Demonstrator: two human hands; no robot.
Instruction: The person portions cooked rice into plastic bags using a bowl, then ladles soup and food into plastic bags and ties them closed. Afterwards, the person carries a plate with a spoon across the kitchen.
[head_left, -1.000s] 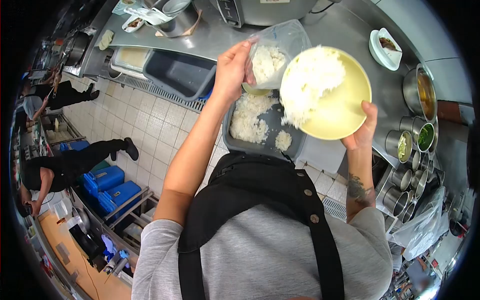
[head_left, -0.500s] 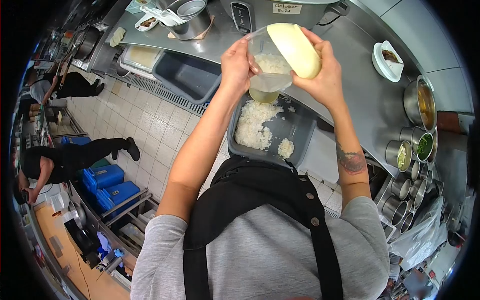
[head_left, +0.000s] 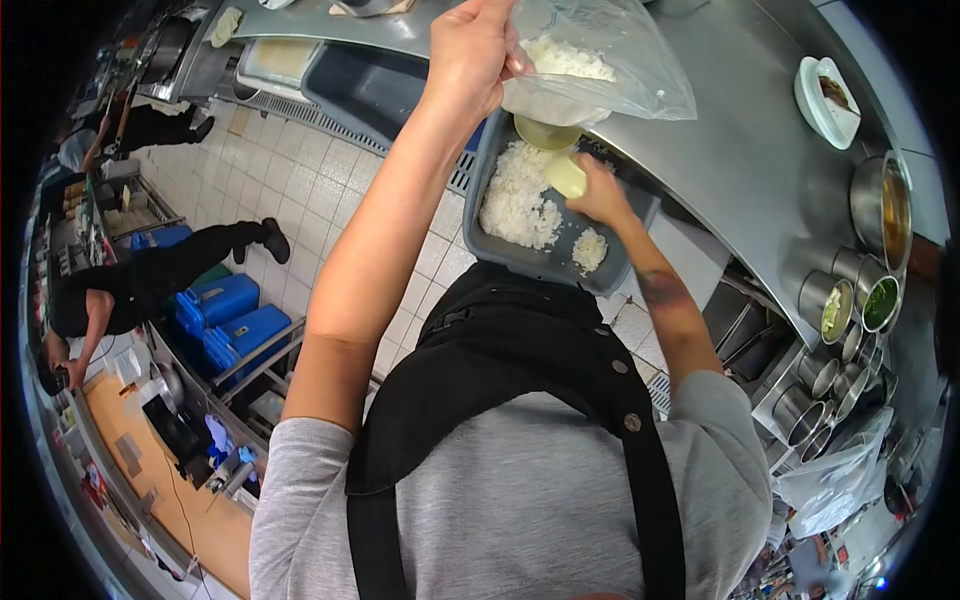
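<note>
My left hand (head_left: 470, 55) is raised, its fingers pinched on the edge of a clear plastic bag (head_left: 655, 70). White cooked rice (head_left: 575, 60) lies inside the bag, which leans over the counter edge. Beneath it shows part of a yellowish round container (head_left: 545, 135). Lower down, my right hand (head_left: 603, 190) grips a pale yellow bowl (head_left: 566, 177), partly hidden and blurred, over the grey tub (head_left: 550, 265). Loose rice (head_left: 520, 210) is heaped on the tub's left side, with a smaller clump (head_left: 590, 248) near its front.
A steel counter (head_left: 740, 150) runs along the far side and right. It holds a white dish (head_left: 828, 105), a steel bowl (head_left: 880, 205) and several metal pots. Another grey tub (head_left: 365, 90) is at left. A person in black (head_left: 110, 300) stands further left, near blue bins (head_left: 240, 335).
My right hand has moved down from the bag's mouth into the tub with the pale yellow bowl. My left hand has shifted up, still holding the bag, which hangs wider to the right.
</note>
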